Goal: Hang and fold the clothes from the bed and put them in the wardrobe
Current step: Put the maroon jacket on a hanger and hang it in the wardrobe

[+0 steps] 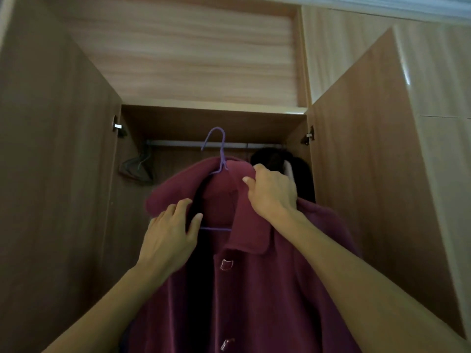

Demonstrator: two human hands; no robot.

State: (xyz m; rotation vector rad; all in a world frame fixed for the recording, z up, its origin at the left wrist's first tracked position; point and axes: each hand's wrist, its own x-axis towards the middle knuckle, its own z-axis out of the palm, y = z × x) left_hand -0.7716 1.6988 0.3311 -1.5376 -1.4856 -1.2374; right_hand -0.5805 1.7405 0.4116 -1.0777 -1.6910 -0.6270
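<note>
A maroon fleece coat (267,276) with pale buttons hangs on a purple wire hanger (221,154), held up in front of the open wardrobe. The hanger's hook is at the height of the grey metal rail (178,143); I cannot tell whether it rests on the rail. My right hand (271,191) grips the coat's collar and shoulder at the top right. Lower down, my left hand (170,240) holds the left collar flap and front edge, thumb beside the hanger's bottom bar.
Both wardrobe doors (56,174) (369,161) stand open on either side. A dark garment with a white trim (288,166) hangs on the rail behind my right hand. Several empty hangers (137,166) hang at the rail's left end. A shelf (211,108) runs above the rail.
</note>
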